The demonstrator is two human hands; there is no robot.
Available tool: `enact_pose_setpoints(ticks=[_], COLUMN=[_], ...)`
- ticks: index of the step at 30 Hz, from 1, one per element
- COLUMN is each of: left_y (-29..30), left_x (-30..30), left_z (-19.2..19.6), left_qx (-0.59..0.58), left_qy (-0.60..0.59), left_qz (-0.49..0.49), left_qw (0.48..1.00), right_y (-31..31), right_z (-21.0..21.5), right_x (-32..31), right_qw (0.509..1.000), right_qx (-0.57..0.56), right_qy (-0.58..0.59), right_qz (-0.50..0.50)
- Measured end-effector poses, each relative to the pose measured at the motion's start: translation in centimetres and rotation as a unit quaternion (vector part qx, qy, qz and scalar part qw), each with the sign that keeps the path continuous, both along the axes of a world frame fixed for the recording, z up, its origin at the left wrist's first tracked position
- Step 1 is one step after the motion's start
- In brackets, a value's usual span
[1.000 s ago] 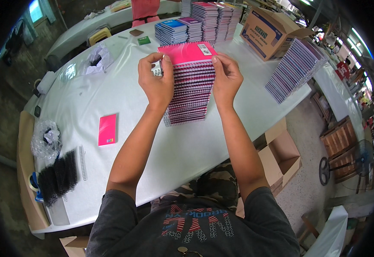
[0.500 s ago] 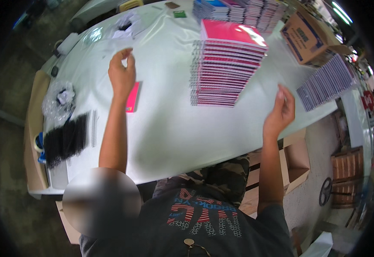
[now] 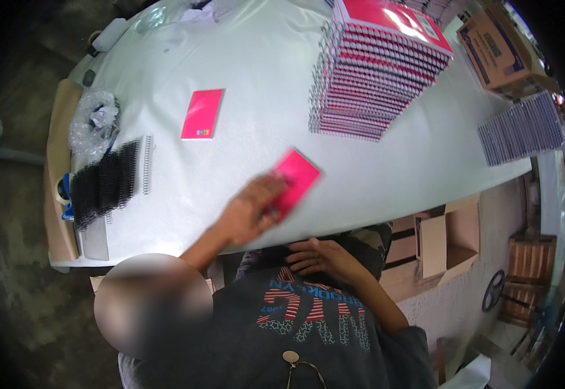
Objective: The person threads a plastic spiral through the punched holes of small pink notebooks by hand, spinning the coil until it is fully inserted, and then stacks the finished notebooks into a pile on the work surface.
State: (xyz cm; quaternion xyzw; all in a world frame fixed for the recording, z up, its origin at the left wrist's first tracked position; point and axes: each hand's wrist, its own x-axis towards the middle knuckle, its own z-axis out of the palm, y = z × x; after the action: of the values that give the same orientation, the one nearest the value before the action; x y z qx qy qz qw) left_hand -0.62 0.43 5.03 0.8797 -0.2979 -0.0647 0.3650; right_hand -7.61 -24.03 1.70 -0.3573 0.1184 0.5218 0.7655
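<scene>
A small pink notebook [image 3: 300,181] is at the table's near edge, tilted and slightly blurred. My left hand [image 3: 254,206] grips its left side, fingers over the cover and thumb at the lower edge. Close to my lap, my right hand [image 3: 318,259] holds nothing; its fingers are loosely bent and a little apart. Another pink notebook [image 3: 203,115] lies flat on the table, beyond my left hand. Farther right rises a tall stack of pink spiral-bound notebooks [image 3: 376,84], their wire coils showing on the left and front sides.
Black binding coils [image 3: 107,185] lie at the left, with one pale coil [image 3: 147,165] beside them. Behind them sits crumpled clear plastic [image 3: 93,122]. To the right are a grey-purple notebook stack [image 3: 521,129] and a cardboard box [image 3: 495,52]. An open carton [image 3: 448,243] stands below the table's edge.
Both hands have come back toward my body from over the table. A second pink notebook, not visible before, is now in my left hand. The view has shifted slightly.
</scene>
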Motion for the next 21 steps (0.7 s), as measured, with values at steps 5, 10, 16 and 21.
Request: enact_pose_setpoints(ticks=[5,10,16,21], left_y=[-2.6,-4.4,-4.0,-1.2], left_x=[-3.7,-4.0,-1.2,0.8], left_z=[-1.4,-1.1,0.7,0.5], left_qx=[-0.054,-0.319,-0.348,-0.219], left_qy=[0.090,0.281,0.261,0.085], left_qz=[-0.122,0.154,0.112,0.152], left_qw=[0.987,0.892,0.893,0.960], right_y=[1.1,-0.3,-0.3,-2.2], right_z=[-0.3,0.6,1.9,0.7], right_x=[-1.6,-1.0,2.1,6.2], right_qw=[0.988,0.933,0.837,0.801], right_qx=[-0.028,-0.104,-0.219,-0.158], right_qy=[-0.024,-0.201,-0.417,-0.497], right_qz=[-0.153,-0.279,-0.278,-0.295])
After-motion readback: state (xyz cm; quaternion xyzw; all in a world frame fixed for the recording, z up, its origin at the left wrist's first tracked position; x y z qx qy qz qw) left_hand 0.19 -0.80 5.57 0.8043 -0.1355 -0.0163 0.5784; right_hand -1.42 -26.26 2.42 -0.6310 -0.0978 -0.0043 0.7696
